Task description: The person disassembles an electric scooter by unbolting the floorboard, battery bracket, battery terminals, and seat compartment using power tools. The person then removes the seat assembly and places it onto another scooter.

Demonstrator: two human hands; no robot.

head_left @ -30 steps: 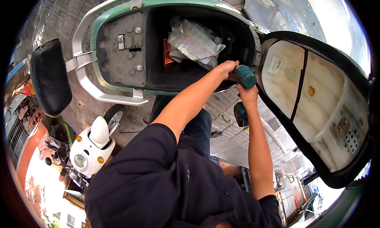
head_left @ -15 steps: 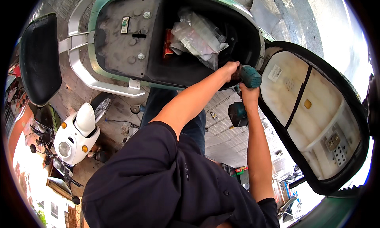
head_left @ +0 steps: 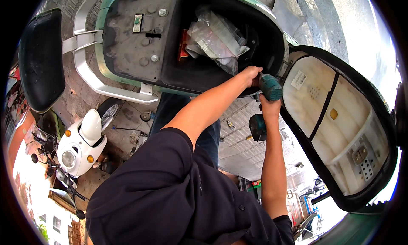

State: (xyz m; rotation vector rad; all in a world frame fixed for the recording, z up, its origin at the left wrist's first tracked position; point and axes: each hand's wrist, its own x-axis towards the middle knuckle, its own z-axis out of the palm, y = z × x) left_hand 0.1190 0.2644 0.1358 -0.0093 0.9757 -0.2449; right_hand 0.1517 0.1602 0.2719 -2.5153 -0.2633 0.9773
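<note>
My right hand (head_left: 270, 108) is wrapped around the grip of a teal-and-black cordless drill (head_left: 270, 87). The drill's battery end (head_left: 257, 127) sticks out below that hand. My left hand (head_left: 252, 76) is closed at the drill's front end, its fingers curled near the chuck; any bit is hidden. Both hands are at the near right rim of a green scooter's open storage compartment (head_left: 191, 77). Inside the black compartment lie a crumpled clear plastic bag (head_left: 219, 41) with papers and a red packet (head_left: 183, 45).
The scooter's seat (head_left: 335, 113) is tipped open at the right, its pale underside showing. A silver rack (head_left: 111, 94) and a black backrest (head_left: 42, 60) stand at the left. A white scooter (head_left: 80, 147) is parked at the lower left. Tiled paving (head_left: 244, 149) lies below.
The view has shifted slightly, so the compartment and seat sit a little farther right. Both hands stay on the drill at the same rim.
</note>
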